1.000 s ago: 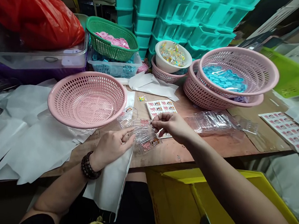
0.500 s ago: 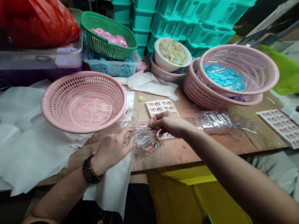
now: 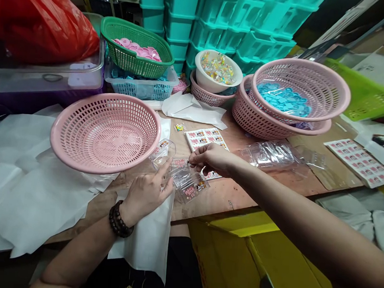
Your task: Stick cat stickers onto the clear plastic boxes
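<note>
My right hand (image 3: 212, 158) is closed in a pinch at the upper edge of a row of clear plastic cases (image 3: 189, 183), beside a pink printed sticker (image 3: 179, 162). What its fingertips hold, if anything, is too small to make out. My left hand (image 3: 147, 198), wearing dark beads, has its index finger stretched out and its thumb apart, at the left side of those cases. Just beyond the index fingertip lies an open clear case (image 3: 163, 153) with a printed sticker. A sheet of stickers (image 3: 207, 137) lies partly under my right hand.
A pink basket (image 3: 63, 146) stands at left, over white paper (image 3: 27, 185). Stacked pink baskets (image 3: 299, 118) with blue pieces are at right, behind more clear cases (image 3: 272, 154). A white bowl (image 3: 199, 76) and green basket (image 3: 134, 65) stand at the back. Another sticker sheet (image 3: 362, 160) lies far right.
My left index finger has stretched out farther toward the open case. The right hand keeps its pinch at nearly the same place. The whole view has shifted slightly.
</note>
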`<action>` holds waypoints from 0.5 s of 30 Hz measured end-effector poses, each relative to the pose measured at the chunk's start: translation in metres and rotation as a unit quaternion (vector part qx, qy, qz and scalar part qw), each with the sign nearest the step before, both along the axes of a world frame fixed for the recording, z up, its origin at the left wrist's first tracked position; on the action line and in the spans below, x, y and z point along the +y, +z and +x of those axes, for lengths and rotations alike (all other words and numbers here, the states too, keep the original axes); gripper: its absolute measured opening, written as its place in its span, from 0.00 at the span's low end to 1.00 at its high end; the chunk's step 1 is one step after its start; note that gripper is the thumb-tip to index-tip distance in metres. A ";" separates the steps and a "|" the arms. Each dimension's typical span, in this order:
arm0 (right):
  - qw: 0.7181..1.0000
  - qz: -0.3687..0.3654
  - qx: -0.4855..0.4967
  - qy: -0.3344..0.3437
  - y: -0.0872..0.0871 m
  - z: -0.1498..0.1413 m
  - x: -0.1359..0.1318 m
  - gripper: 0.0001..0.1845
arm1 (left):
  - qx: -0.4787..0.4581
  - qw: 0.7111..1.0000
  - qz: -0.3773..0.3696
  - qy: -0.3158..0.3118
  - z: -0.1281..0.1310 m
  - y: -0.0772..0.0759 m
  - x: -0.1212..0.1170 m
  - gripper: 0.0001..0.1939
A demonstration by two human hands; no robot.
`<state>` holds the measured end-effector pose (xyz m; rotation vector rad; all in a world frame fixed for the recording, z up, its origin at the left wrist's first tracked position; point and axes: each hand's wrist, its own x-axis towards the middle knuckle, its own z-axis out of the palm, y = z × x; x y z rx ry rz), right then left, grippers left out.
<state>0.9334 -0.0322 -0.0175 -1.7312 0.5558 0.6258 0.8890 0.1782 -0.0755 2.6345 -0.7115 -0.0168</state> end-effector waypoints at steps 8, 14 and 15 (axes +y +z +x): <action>0.999 0.009 -0.033 0.006 -0.006 -0.001 -0.002 0.11 | 0.017 0.999 -0.026 -0.042 0.000 0.001 -0.003 0.26; 0.990 -0.097 -0.074 0.072 -0.008 -0.003 0.005 0.14 | 0.013 0.999 0.026 -0.039 0.000 0.002 -0.004 0.26; 0.983 -0.133 -0.088 0.093 -0.008 -0.004 0.004 0.15 | 0.010 0.999 0.030 -0.036 0.000 0.002 -0.004 0.26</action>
